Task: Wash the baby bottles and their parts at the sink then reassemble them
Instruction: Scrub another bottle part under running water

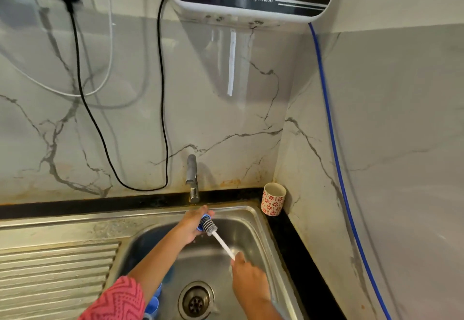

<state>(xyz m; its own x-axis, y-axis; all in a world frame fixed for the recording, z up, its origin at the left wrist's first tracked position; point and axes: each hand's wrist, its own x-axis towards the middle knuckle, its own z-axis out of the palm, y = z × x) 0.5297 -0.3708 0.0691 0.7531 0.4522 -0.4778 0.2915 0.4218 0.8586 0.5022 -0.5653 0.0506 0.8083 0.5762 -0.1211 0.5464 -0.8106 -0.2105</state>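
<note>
Scrubbing step in progress. The left hand [192, 225] is gripping one small blue bottle part [204, 222] over the far side of the sink [253, 215], under the tap [192, 179]. The right hand [247, 278] is gripping the white handle of one brush [218, 234], its bristles touching the part. Judged next: rinsing, which calls for running water. More blue pieces [153, 304] are lying near left in the sink, count unclear. One cup [273, 199] is standing far right.

A blue bottle part [204, 221], ring-shaped, is held in the left hand [192, 226] over the sink basin. The grey ribbed head of a bottle brush [210, 227] pokes into it; its white handle slants down to the right hand [247, 275], which grips its end. More blue parts [152, 303] lie beneath the left forearm.
</note>
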